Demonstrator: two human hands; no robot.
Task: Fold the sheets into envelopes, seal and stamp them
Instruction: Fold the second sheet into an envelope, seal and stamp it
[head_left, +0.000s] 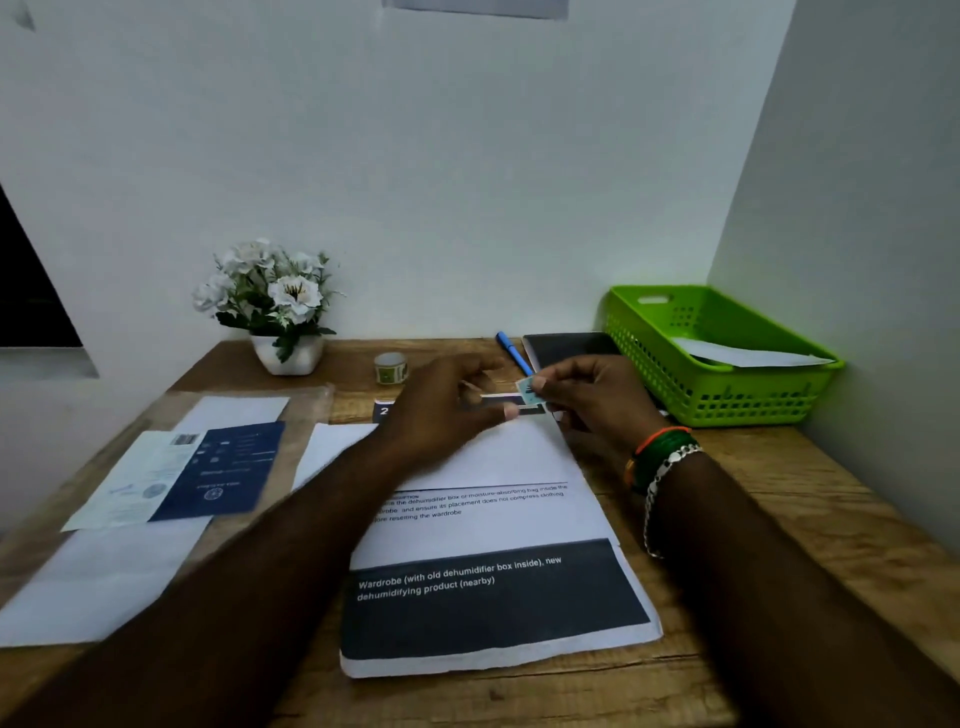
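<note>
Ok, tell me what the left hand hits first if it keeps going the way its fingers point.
Probably the stamp pinched in the right hand: the left hand points right, toward it, and they look nearly touching, though depth is unclear.

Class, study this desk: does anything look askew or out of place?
Mostly tidy, but the blue booklet at left lies slanted across white sheets, and one sheet pokes over the green basket's rim.

Right grip (582, 395) pinching; left grip (447, 410) relaxed.
</note>
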